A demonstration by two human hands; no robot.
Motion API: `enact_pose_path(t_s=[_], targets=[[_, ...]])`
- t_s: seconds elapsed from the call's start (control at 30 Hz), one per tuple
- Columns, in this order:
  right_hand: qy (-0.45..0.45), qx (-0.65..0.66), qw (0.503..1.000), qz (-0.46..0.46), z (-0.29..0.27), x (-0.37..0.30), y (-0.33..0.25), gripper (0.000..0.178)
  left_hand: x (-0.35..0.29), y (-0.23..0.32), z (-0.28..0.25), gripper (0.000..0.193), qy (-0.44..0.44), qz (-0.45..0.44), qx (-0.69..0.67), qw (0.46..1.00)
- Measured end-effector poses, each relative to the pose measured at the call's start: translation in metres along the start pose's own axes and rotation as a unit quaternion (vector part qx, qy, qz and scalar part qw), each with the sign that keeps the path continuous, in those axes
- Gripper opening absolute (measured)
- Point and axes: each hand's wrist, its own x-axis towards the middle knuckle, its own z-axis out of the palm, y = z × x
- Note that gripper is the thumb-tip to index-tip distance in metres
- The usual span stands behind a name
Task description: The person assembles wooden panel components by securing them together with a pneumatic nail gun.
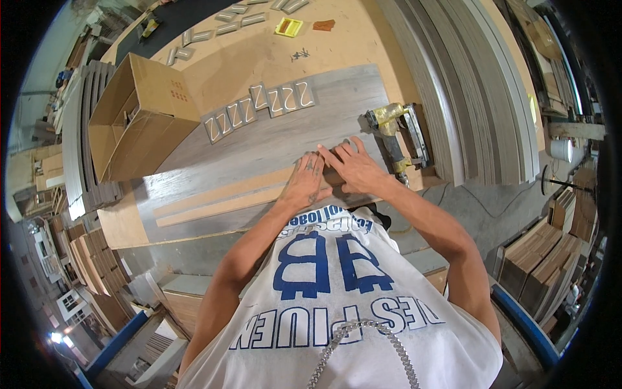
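Observation:
My left hand (307, 179) and right hand (357, 170) are close together over the near part of a grey wood-grain panel (214, 162). Fingers reach to the far side and thumbs to the near side of a small grey-brown wooden piece (332, 176), mostly hidden beneath them. My right index finger comes close to the left fingertips. Beside my left hand, a long strip with a pale brown edge (223, 206) runs off leftward along the panel. Beyond my hands, several small grey blocks (281, 100) lie in a row, each with a pale squiggle on top.
Right of my hands lies a nail gun (394, 133). Long grey boards (453, 84) are stacked at the right, more boards (84, 129) at the left. An open cardboard box (152, 110) stands at left. Farther back are loose small blocks (227, 28) and a yellow tray (288, 26).

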Motion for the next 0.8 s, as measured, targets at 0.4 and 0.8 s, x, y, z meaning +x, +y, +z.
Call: enact_pose_path(t_s=[0.4, 0.8], targets=[[0.025, 0.04, 0.999, 0.023, 0.002, -0.012, 0.004, 0.113, 0.004, 0.01, -0.004, 0.096, -0.006, -0.018, -0.005, 1.0], [0.229, 0.428, 0.82, 0.303, 0.036, -0.072, -0.017, 0.084, 0.034, 0.027, 0.012, 0.116, 0.003, -0.021, -0.006, 1.0]])
